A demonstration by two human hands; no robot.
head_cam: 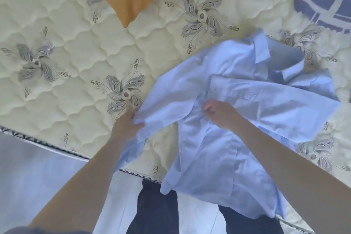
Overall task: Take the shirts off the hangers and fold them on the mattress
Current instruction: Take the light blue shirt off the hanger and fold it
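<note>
Mattress [76, 59] bears shirt [237, 119] overhanging its near edge; fingers [139, 125] of left hand [126, 124] and right hand [220, 113] pinch it.

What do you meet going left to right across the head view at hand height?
mattress → left hand, gripping the edge of the shirt → right hand, pinching the shirt front.

Single head view, looking steeply down, close over mattress [79, 74] edge; own legs visible below.
</note>
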